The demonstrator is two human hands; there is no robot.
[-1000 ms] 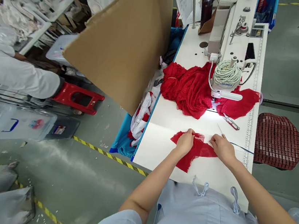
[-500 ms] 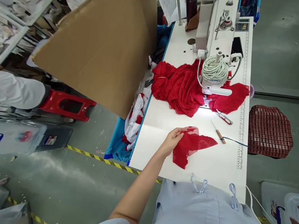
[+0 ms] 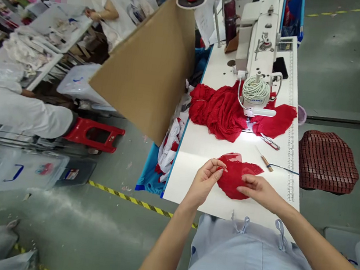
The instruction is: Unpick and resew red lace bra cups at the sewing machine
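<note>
A piece of red fabric with a sheer upper part lies on the near part of the white table. My left hand pinches its left edge between thumb and fingers. Over the right side of the same piece is my right hand, its thumb and index finger apart. Beyond them, a bunched heap of red lace fabric reaches under the head of a white sewing machine, and a flat red part comes out on the right. Thread snips and a wooden-handled awl lie nearby.
A large cardboard sheet stands left of the table, above a blue bin holding white and red cloth. At right is a brown woven-topped seat. A co-worker in white sits on a red stool at left.
My right hand has come in from the far right to the red fabric piece. The fabric's lower part now looks rounder and more spread out. My left hand keeps its pinch. The view has shifted.
</note>
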